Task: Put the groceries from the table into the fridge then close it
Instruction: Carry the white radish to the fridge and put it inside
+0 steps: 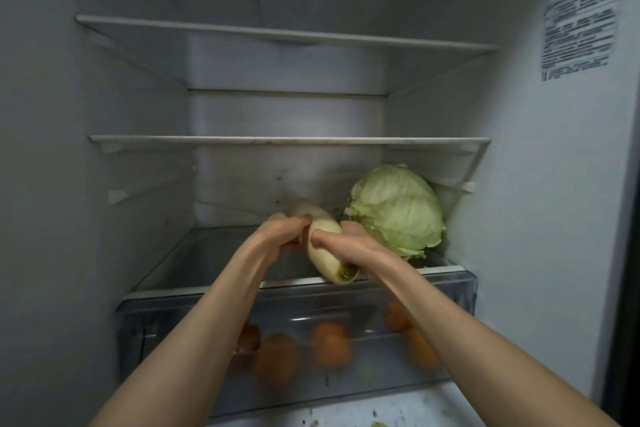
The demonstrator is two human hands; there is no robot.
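Your left hand [289, 230] and right hand [341, 241] both grip the white radish [323, 243], fingers curled round its middle, holding it just above the glass shelf [194, 253] and immediately left of the cabbage [398, 208], its cut stem end toward you. To my eye it is about to be set down. Lower it flat beside the cabbage, pushed back from the shelf's front edge so it cannot roll off. Let go only once it rests steady. Below the cabbage, the drawer [450, 291] holds oranges [330, 343].
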